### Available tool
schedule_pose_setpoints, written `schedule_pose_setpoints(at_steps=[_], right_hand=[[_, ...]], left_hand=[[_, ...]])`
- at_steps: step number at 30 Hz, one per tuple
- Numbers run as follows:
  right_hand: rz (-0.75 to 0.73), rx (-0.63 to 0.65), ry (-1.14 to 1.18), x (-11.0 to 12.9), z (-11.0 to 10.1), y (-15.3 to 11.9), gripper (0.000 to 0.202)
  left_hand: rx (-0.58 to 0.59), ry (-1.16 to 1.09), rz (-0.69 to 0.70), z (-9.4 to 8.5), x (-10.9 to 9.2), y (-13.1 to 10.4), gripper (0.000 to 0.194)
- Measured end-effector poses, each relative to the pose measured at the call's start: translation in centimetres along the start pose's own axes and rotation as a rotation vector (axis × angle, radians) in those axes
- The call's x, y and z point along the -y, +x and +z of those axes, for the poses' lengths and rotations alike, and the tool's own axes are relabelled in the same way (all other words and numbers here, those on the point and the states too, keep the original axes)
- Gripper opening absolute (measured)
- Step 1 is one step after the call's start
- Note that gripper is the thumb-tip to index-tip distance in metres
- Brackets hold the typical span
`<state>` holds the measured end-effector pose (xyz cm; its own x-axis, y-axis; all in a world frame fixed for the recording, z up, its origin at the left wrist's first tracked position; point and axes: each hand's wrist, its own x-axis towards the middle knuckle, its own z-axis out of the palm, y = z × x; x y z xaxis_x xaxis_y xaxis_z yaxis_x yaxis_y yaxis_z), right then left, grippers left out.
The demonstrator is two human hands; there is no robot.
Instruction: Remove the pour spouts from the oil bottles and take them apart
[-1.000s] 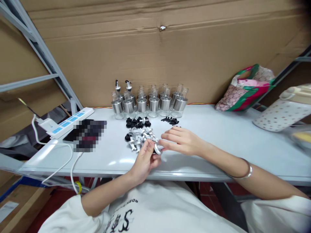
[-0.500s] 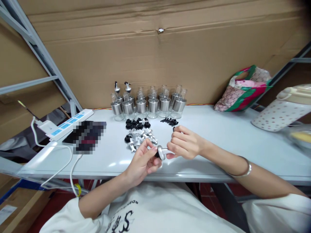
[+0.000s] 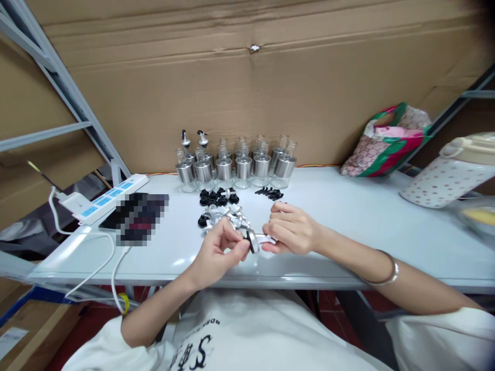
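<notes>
Between my hands is a silver pourer top [image 3: 253, 241] with a black base, lying sideways above the table's front part. My left hand [image 3: 221, 248] pinches its black base with thumb and fingers. The curled fingers of my right hand [image 3: 290, 228] grip its spout end. Just beyond my left hand lies a pile of silver pourer tops [image 3: 232, 212], partly hidden by it. Black stoppers [image 3: 212, 198] are grouped behind the pile. Small black pieces [image 3: 270, 193] lie past my right hand.
Glass bottles with metal bands [image 3: 243, 167] stand in rows at the back; two carry pourers. A power strip [image 3: 112, 198] and a blurred-out dark object [image 3: 135, 219] are at left. A patterned bag [image 3: 386, 141] and a spotted jug [image 3: 444, 178] stand at right.
My left hand has shifted slightly left, its fingers now pinching the black base from the side. The pourer top has turned a little. My right hand has barely moved.
</notes>
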<state>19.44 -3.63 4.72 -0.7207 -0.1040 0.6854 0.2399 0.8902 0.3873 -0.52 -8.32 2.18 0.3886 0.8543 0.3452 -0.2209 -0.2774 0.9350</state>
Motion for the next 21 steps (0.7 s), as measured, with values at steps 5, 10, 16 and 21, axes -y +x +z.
schedule_pose_setpoints(at_steps=[5, 10, 16, 21], right_hand=[[0.172, 0.026, 0.185, 0.5, 0.8, -0.3, 0.035], [0.386, 0.187, 0.345, 1.0, 1.1, 0.1, 0.043], [0.775, 0.298, 0.618, 0.8, 0.8, 0.0, 0.049], [0.962, 0.22, 0.494, -1.7, 1.6, 0.0, 0.033]], left_hand=[[0.17, 0.727, 0.433, -1.9, -1.5, 0.0, 0.016], [0.3, 1.193, 0.574, -3.2, -2.0, -0.1, 0.021], [0.223, 1.348, 0.625, -5.0, -2.4, -1.1, 0.018], [-0.093, 1.435, 0.431, -7.6, -3.2, -2.1, 0.008]])
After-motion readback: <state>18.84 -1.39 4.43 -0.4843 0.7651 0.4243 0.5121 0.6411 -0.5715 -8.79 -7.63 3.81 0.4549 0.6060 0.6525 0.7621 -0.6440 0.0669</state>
